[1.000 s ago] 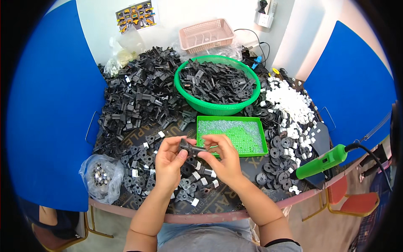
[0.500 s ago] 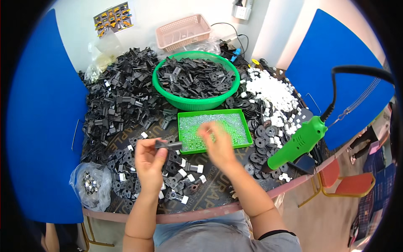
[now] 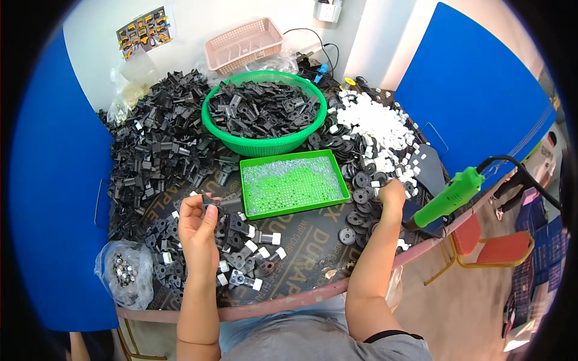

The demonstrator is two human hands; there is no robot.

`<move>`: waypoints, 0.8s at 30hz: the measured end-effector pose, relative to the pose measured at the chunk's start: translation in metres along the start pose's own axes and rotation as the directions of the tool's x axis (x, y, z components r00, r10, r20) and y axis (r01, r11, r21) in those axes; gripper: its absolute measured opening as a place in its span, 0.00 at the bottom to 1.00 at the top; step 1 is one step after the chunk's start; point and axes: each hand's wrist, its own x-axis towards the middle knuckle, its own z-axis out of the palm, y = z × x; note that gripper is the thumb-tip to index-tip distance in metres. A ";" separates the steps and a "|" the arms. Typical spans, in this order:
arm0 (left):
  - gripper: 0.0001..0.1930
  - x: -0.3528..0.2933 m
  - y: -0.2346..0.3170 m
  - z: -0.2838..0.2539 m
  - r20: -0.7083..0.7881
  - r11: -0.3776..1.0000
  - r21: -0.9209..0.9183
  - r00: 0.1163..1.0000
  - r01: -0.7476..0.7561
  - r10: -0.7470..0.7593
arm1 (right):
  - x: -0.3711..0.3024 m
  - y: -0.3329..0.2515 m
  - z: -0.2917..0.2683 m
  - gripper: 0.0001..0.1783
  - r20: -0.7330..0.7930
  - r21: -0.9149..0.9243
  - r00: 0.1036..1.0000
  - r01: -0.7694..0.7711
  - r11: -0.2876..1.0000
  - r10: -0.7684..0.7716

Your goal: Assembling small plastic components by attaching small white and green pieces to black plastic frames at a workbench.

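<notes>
My left hand (image 3: 197,228) is closed, gripping a black plastic bracket (image 3: 229,206) between thumb and fingers, left of the green tray. My right hand (image 3: 392,194) reaches into the pile at the right, where black washer-like discs (image 3: 360,196) meet small white plastic blocks (image 3: 376,120). Its fingers look bent together and point down; whatever is between them is hidden. The shallow green tray (image 3: 345,194) between my hands holds many small silvery screws (image 3: 253,180). Below my left hand lie several black brackets with white end pieces (image 3: 256,283).
A green tub (image 3: 265,146) heaped with black brackets stands behind the tray. More brackets (image 3: 162,144) spread at the left. A clear bag of metal bits (image 3: 125,271) lies front left. A green power screwdriver (image 3: 448,195) hangs at right. A pink basket (image 3: 244,53) stands at the back.
My right hand has moved right, from above the screw tray to the discs and white blocks. My left hand still holds the bracket. The whole view has shifted a little.
</notes>
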 end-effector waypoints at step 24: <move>0.13 0.000 0.001 0.003 0.045 0.972 0.121 0.977 0.201 -0.208 | 0.006 0.022 0.000 0.13 -0.069 0.481 0.994 0.109 0.870 -0.086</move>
